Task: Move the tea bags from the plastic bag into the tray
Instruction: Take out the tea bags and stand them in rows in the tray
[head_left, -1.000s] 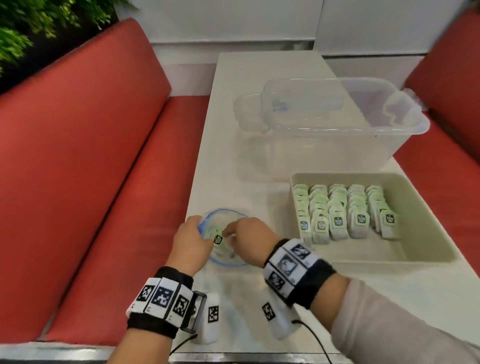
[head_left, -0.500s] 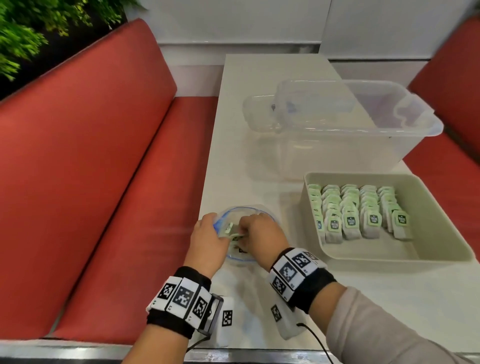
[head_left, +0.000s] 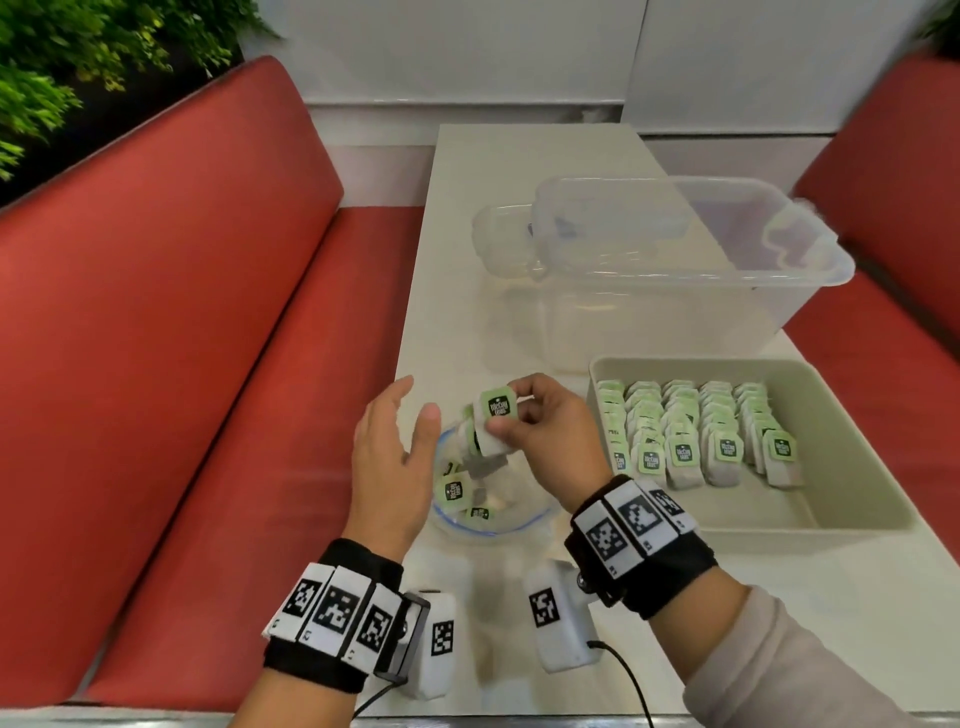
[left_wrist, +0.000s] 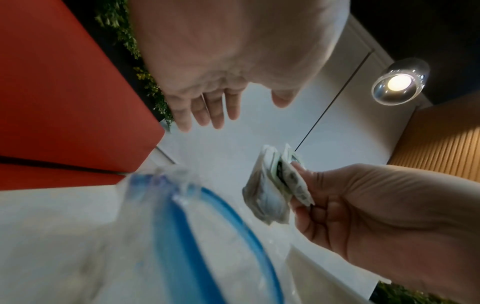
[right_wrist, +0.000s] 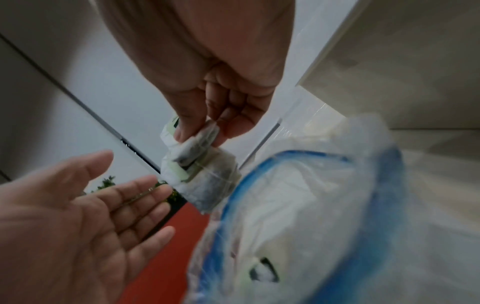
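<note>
A clear plastic bag (head_left: 488, 499) with a blue zip rim (left_wrist: 182, 236) stands open on the white table, a few tea bags (head_left: 457, 491) still inside. My right hand (head_left: 540, 431) pinches a small bundle of tea bags (head_left: 493, 421) with green tags just above the bag's mouth; the bundle (right_wrist: 197, 170) also shows in the right wrist view, and the same bundle (left_wrist: 272, 191) in the left wrist view. My left hand (head_left: 395, 452) is held beside the bag with its fingers (right_wrist: 135, 197) straight, holding nothing. To the right, the beige tray (head_left: 831, 499) holds several rows of tea bags (head_left: 691, 431).
A large clear storage tub (head_left: 691, 270) with a smaller clear container (head_left: 501, 241) beside it stands behind the tray. Red bench seats (head_left: 182, 364) flank the narrow table (head_left: 467, 218) on both sides. The table's left edge runs close to the plastic bag.
My right hand has lifted a bundle of tea bags out of the plastic bag. My left hand has let go of the bag's rim and spread its fingers.
</note>
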